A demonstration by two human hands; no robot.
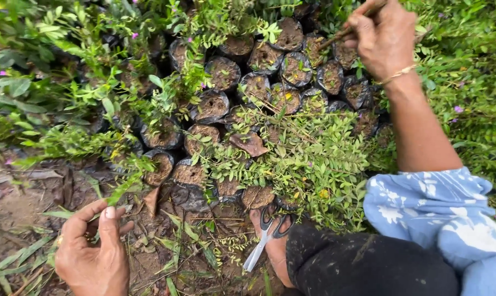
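My right hand reaches out over a cluster of small black nursery bags filled with soil, and its fingers are closed on a thin brown stick that points down toward the bags. My left hand rests low near the ground at the front left, fingers pinched on a thin green cutting that rises toward the bags. A pair of scissors with dark handles lies on my bare foot at the lower middle.
Leafy seedlings with small leaves spill over the bags. Dense green plants with tiny pink flowers stand to the right and at the back left. Bare damp soil with fallen leaves lies at the left.
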